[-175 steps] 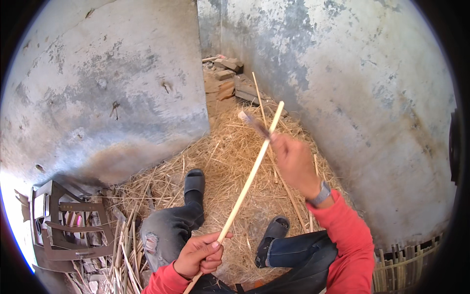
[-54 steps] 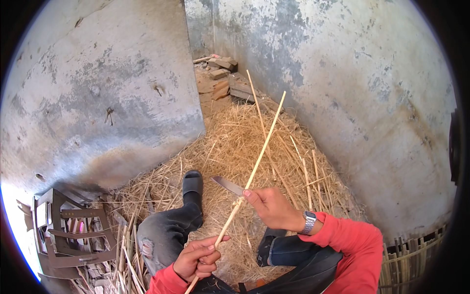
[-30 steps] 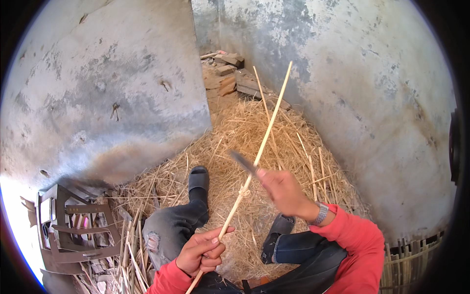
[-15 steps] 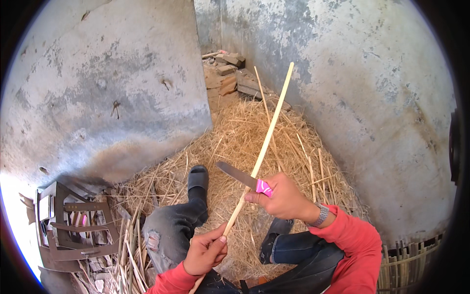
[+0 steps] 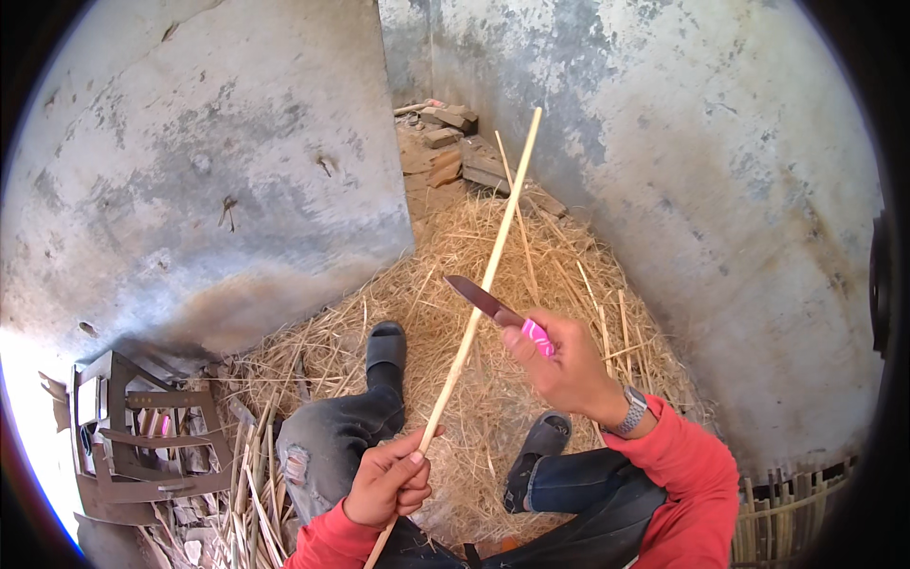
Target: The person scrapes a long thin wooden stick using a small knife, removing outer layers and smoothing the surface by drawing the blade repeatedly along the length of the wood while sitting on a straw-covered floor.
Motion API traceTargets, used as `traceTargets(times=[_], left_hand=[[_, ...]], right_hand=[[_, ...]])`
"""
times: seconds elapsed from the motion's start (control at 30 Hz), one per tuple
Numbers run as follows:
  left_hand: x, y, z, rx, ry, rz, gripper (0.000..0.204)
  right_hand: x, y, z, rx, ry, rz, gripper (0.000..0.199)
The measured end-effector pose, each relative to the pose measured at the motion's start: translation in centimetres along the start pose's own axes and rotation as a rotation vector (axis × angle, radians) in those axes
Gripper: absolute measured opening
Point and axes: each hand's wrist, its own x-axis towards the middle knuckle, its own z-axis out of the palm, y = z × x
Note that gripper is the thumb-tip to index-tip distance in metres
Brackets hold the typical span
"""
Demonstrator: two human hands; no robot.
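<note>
My left hand [image 5: 389,479] grips the lower part of a long pale bamboo stick [image 5: 479,303] that slants up and away toward the back wall. A knife with a pink handle [image 5: 498,308] is in my right hand [image 5: 564,365], its dark blade laid against the stick about halfway up, pointing left. I sit on the ground with both legs out; my sandalled feet rest on a pile of straw and shavings [image 5: 493,275]. Red sleeves cover both arms, and a watch is on my right wrist.
Rough grey concrete walls [image 5: 237,171] close in on the left and right. Stacked wood pieces and bricks [image 5: 445,142] lie in the far corner. A dark woven frame [image 5: 142,436] stands at the lower left, bamboo slats [image 5: 796,522] at the lower right.
My right hand slid the knife up the stick away from me, then drew back down; the blade now rests on the stick's middle. My left hand keeps its hold low on the stick.
</note>
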Motion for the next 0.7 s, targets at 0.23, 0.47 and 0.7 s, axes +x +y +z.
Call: traceTargets(times=[0.23,0.47,0.7], left_hand=[[-0.3,0.4,0.3,-0.114,-0.08,-0.11,0.044],[-0.5,0.7,-0.1,-0.107,-0.038,-0.121,0.044],[-0.7,0.9,-0.3,-0.123,-0.059,-0.138,0.044]], right_hand=[[1.4,2.4,-1.2,-0.196,0.144,-0.06,0.043],[-2.1,1.3,2.8,-0.18,-0.145,-0.092,0.045],[-1.4,1.3,1.8,0.078,-0.376,0.139,0.051]])
